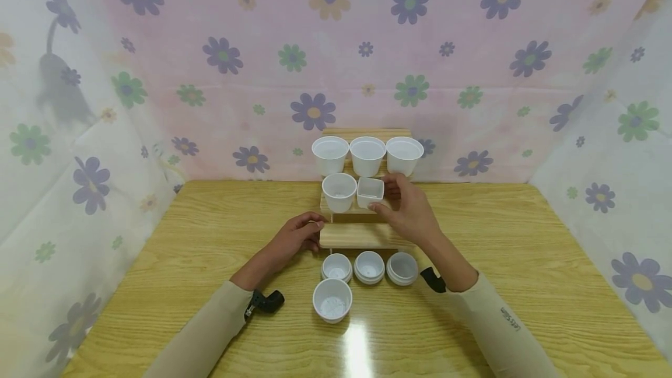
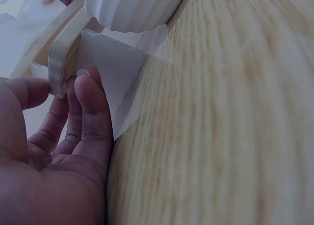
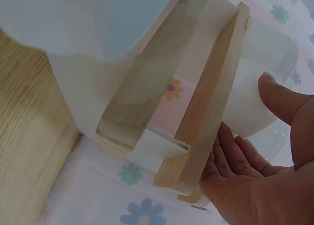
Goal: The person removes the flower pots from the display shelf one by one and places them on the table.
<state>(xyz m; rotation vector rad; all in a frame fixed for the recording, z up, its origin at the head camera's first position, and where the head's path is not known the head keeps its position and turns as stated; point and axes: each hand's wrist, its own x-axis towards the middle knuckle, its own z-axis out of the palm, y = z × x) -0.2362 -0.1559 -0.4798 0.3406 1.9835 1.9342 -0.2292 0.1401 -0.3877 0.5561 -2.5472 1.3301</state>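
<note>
My right hand [image 1: 412, 209] holds a small square white pot [image 1: 370, 191] on the middle shelf of a wooden stepped stand, its thumb at the front and its fingers toward the back right side. A round white pot [image 1: 339, 192] stands just left of it on that shelf. My left hand [image 1: 300, 233] grips the left end of the bare lowest shelf board [image 1: 362, 236]. In the left wrist view, the thumb meets one side of the board end [image 2: 58, 70] and the fingers curl in from the other side.
Along the top shelf stand three round white pots, the middle one [image 1: 367, 156] among them. Three small rounded white pots, one at the center [image 1: 370, 267], sit on the table before the stand. A taller white cup [image 1: 333, 301] is nearest me. A flowered cloth [image 1: 336, 63] hangs behind.
</note>
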